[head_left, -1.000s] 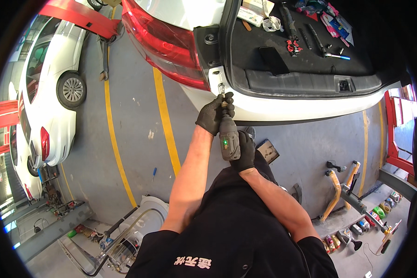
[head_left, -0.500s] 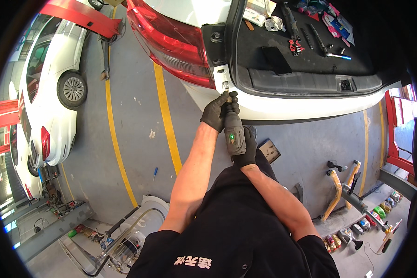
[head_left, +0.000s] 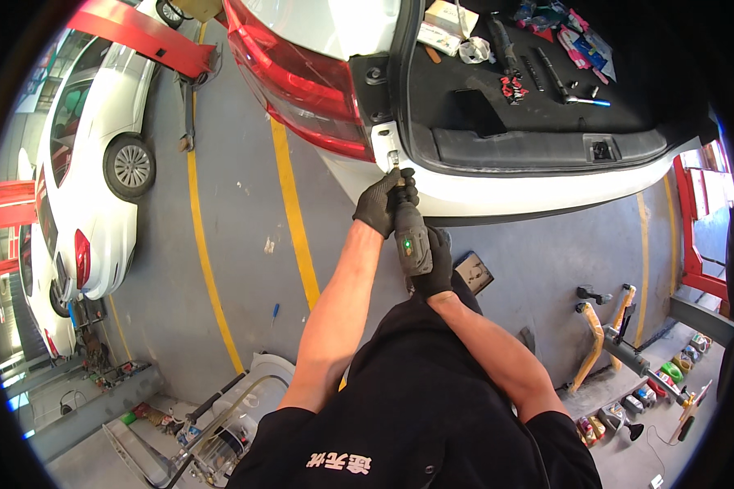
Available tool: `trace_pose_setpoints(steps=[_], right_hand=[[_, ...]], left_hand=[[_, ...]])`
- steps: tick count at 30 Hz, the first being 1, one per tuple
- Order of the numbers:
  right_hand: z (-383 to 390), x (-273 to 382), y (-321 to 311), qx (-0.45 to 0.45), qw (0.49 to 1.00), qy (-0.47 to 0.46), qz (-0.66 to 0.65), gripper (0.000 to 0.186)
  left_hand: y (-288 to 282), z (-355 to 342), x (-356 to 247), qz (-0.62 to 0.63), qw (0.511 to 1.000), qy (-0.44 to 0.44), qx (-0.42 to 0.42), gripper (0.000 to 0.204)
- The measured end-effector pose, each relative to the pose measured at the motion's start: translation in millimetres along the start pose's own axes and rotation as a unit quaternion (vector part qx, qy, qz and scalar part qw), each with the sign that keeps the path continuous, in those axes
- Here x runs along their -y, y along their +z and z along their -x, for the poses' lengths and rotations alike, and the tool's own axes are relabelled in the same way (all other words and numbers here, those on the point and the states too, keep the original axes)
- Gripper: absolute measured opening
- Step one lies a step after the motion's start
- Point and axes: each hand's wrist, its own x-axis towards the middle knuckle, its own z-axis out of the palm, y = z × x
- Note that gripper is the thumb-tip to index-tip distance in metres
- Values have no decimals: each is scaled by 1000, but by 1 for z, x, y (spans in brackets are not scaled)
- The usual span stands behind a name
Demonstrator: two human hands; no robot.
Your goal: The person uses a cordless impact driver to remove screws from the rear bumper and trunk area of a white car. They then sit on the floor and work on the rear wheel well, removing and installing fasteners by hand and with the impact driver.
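A dark grey cordless power driver [head_left: 413,243] with a small green light points away from me, at the white rear bumper [head_left: 481,192] of a car. My left hand [head_left: 378,204], in a black glove, is closed around its front end. My right hand [head_left: 437,265], also gloved, grips it at the rear, the handle mostly hidden. The driver's thin tip is at a small recess in the bumper's corner, just below the red tail light [head_left: 302,85]; whether it touches a fastener I cannot make out.
In the open boot [head_left: 465,148] lie a ratchet wrench [head_left: 583,100], a black flat panel [head_left: 479,112] and boxes. A blue screwdriver [head_left: 276,310] and a tray [head_left: 473,272] lie on the floor. A white car [head_left: 98,187] stands left, a wheeled machine [head_left: 228,416] behind me, bottles at right.
The view has shifted slightly, so the boot's contents sit a little further left. Both hands keep their hold on the driver, its tip still at the bumper corner.
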Motion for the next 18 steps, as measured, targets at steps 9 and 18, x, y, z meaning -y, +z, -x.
trace_pose_setpoints(steps=[9, 18], right_hand=[[21, -41, -117, 110, 952, -212, 193, 40], [-101, -97, -241, -138, 784, 286, -533, 36]], left_hand=[[39, 35, 45, -128, 991, -21, -26, 36], [-88, 90, 57, -394, 876, 1, -278, 23]])
